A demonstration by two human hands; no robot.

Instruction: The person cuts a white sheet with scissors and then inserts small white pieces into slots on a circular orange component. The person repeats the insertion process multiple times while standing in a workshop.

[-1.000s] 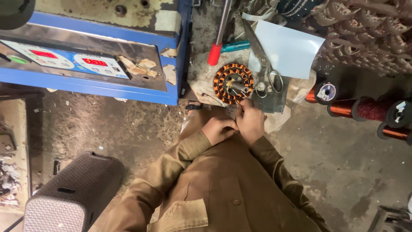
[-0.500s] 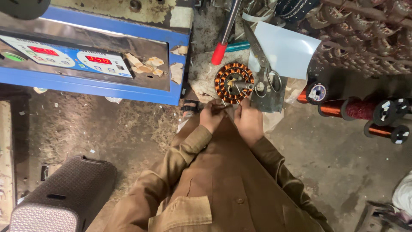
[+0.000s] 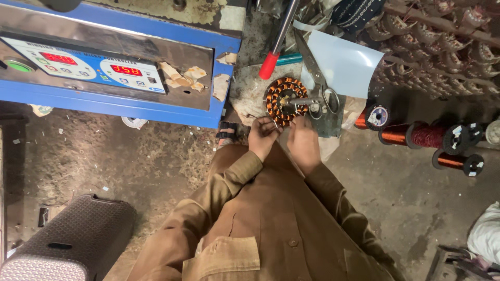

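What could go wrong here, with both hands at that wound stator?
1. Scissors lie open right beside the copper-wound stator; the right hand could catch a blade.
2. The left hand works at the stator's edge; a tug might nick or displace the windings.

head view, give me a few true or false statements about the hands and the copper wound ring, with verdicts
1. Both hands, left hand and right hand, are at the near edge of the copper wound ring. True.
2. Scissors lie beside the ring. True.
3. The right hand holds the scissors. False: they lie untouched.
4. The copper wire spools sit left of the person. False: they are on the right.
5. The blue machine shows red lit digits. True.
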